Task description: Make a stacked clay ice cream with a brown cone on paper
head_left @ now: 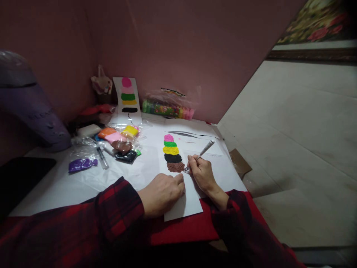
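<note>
My right hand [203, 174] grips a silver fork [206, 148] with a ridged handle that slants up to the right. Its tines meet the right end of a textured brown clay band [175, 167]. Above that band, black [173, 158], yellow [170, 150], green [170, 144] and pink clay [168, 138] form a stack on a white paper strip [185, 206]. My left hand [163, 194] rests on the strip just below the brown clay, fingers curled and closed. Its fingertips are hidden, so whatever they pinch cannot be made out.
To the left lie several clay packs, among them purple [83, 165], yellow [129, 131] and black [125, 156]. A similar clay strip [128, 89] leans at the back beside a bag of coloured clay sticks [167, 108]. A lilac bottle [41, 115] stands far left; the table edge falls away right.
</note>
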Demonstrator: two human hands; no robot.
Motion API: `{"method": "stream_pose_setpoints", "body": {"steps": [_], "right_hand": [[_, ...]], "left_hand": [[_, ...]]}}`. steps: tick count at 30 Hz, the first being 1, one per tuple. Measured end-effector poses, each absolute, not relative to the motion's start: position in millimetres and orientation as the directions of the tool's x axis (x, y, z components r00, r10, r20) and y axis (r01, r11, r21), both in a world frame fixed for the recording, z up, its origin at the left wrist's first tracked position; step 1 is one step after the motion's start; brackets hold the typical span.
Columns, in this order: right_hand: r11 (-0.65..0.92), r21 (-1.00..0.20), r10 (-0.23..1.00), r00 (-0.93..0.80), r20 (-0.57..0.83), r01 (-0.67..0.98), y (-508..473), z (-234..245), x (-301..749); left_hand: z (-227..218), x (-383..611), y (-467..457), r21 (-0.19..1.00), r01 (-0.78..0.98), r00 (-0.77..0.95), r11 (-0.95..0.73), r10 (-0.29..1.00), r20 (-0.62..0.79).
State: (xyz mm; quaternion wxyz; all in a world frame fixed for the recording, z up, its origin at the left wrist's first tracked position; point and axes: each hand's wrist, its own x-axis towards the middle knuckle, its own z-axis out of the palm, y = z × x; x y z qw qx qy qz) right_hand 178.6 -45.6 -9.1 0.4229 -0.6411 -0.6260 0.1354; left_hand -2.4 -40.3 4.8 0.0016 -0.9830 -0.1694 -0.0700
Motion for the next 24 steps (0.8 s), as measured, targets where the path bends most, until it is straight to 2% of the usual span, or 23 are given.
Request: {"method": "stream_pose_setpoints", "body": {"steps": [24], "right_hand": [[0.176,-0.689,0.911,0.149,0.385,0.703,-46.7,-6.6,177.3]], "left_hand": [[2.9,-2.2,-39.7,0.022,0.328,0.932,-0.944,0.328,0.154]]}}
